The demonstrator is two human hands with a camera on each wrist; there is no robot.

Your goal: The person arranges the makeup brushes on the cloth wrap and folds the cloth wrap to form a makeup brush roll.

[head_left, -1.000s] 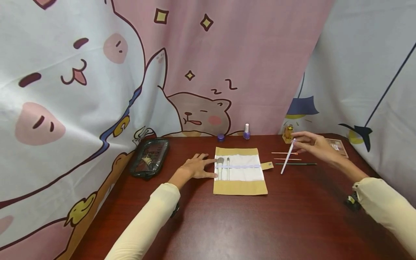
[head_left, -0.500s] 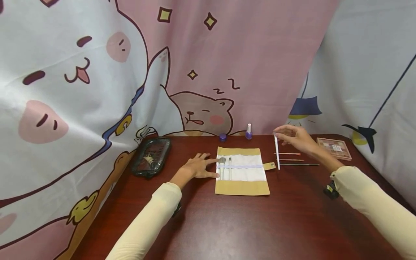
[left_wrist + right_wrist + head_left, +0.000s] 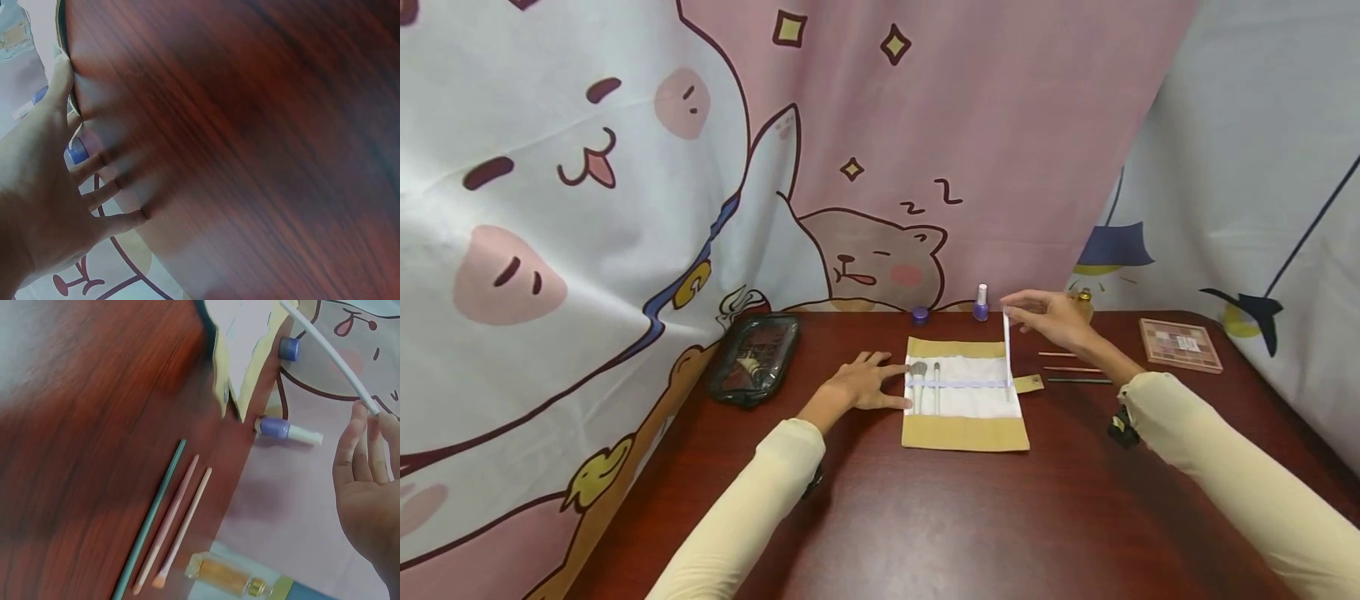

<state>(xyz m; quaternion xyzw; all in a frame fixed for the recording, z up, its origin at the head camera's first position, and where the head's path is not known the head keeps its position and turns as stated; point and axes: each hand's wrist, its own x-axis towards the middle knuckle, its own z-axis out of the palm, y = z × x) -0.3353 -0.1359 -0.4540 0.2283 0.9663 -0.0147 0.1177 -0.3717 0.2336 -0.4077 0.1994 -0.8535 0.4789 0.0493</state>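
Observation:
A tan brush roll (image 3: 966,434) with a white lining and a lilac band lies unrolled on the table. Two white-handled makeup brushes sit under the band at its left: a fluffy one (image 3: 917,385) and a thin one (image 3: 937,387). My left hand (image 3: 865,385) rests at the roll's left edge with fingers spread; thumb and forefinger touch that edge in the left wrist view. Between thumb and fingertips, my right hand (image 3: 1047,318) pinches the top of a slim white stick (image 3: 331,357). It stands nearly upright, its lower end at the band near the roll's right side.
Right of the roll lie a green stick (image 3: 150,519) and two thin brushes (image 3: 184,526). A perfume bottle (image 3: 222,575), purple nail polish (image 3: 981,305) and a small purple jar (image 3: 921,316) stand behind. A palette (image 3: 1181,345) is far right, a black pouch (image 3: 756,360) left.
My right hand has carried the white stick leftward from above the loose brushes to the roll's right side. The stick has gone from slanted to nearly upright. My left hand has stayed put.

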